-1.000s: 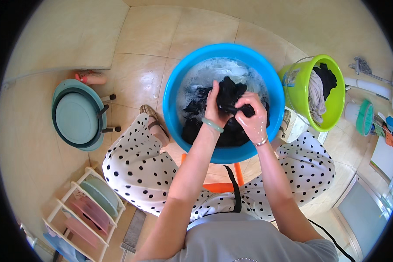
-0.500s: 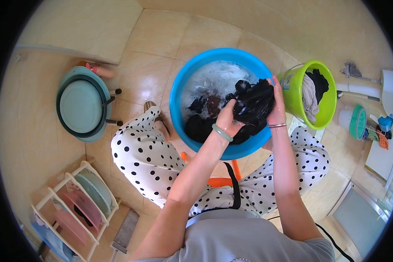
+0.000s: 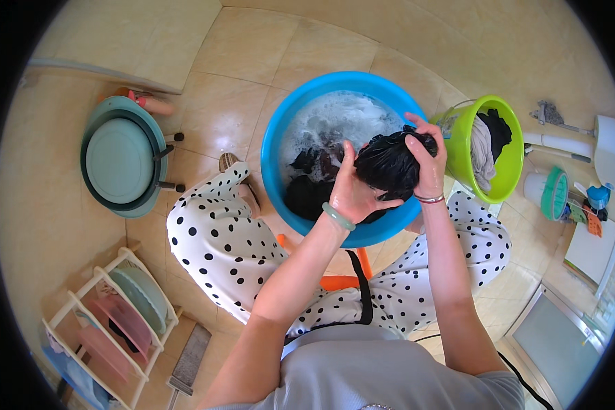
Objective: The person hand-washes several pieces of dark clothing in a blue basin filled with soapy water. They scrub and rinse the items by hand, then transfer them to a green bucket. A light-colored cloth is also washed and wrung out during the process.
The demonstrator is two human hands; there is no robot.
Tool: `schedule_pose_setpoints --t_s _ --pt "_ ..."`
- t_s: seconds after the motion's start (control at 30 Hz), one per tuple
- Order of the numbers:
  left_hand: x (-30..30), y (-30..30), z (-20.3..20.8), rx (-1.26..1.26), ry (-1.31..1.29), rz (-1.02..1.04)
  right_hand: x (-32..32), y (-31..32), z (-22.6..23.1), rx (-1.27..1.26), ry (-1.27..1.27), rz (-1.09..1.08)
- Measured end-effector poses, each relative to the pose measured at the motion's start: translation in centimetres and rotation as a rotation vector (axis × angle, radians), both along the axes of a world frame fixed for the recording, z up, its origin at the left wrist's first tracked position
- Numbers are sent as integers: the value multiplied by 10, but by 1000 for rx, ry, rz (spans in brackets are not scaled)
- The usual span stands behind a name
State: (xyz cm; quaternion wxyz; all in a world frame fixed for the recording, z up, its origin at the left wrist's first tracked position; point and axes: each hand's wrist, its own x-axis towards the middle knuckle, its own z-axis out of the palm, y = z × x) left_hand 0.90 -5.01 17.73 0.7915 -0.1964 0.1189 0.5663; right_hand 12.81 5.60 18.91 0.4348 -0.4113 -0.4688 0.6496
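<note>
A bunched wad of wet black cloth [image 3: 389, 165] is held between my two hands above the right part of a blue basin [image 3: 272, 130]. My left hand [image 3: 352, 190], with a pale green bangle at the wrist, cups its left and lower side, the thumb pointing up and the fingers reaching beneath. On the right, my right hand [image 3: 428, 160] curls over the wad, thumb across its near face and fingers on its far side. Soapy water [image 3: 342, 113] with white foam fills the basin. More dark cloth [image 3: 309, 196] lies soaking at its left and near side.
A lime-green bucket [image 3: 509, 179] with grey and black cloth stands right of the basin. Teal basins [image 3: 119, 164] stand at the left, near a white rack [image 3: 140, 369] of basins. My polka-dot trousered legs [image 3: 219, 236] flank the blue basin, with an orange stool [image 3: 338, 282] between them.
The black cloth has gone from a hanging, spread bunch to a rounder wad. My right hand has turned over it, and my left palm has opened wider against its side.
</note>
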Motion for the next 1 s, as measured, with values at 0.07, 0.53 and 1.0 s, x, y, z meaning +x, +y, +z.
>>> schedule_pose_setpoints --t_s 0.07,0.53,1.0 --pt "2 4 -6 -10 144 27 -10 -6 9 -32 76 -6" --pt "22 39 51 475 2243 511 3 -12 -14 -787 809 263" --pt "1 15 78 1351 2282 469 -19 9 54 -902 138 649"
